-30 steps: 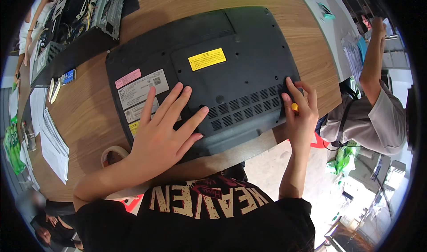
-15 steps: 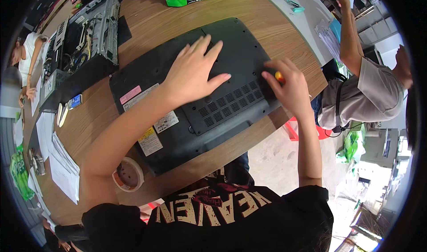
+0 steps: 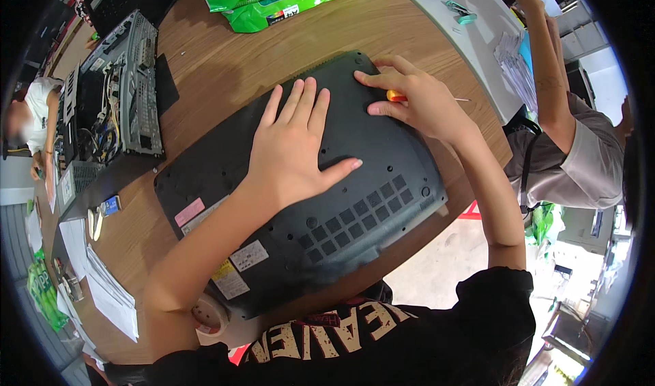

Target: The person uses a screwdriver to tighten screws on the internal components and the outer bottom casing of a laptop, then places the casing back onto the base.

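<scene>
Right grip [image 3: 426, 103] curled around screwdriver [image 3: 396, 95] | left grip [image 3: 290, 147] flat, fingers slightly apart, on upturned laptop [image 3: 341, 202] | laptop on desk [image 3: 198, 79] | best pressed evenly, screwdriver tip clear

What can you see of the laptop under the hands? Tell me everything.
The laptop lies bottom up and slantwise on the wooden table, its right end farther from the person. Its black casing looks like plastic, with a grid of vents and several screw holes. A pink label and white labels sit toward its left end, partly hidden by the left forearm. The left hand rests flat on it; the right hand is at its far right corner, contact unclear.
</scene>
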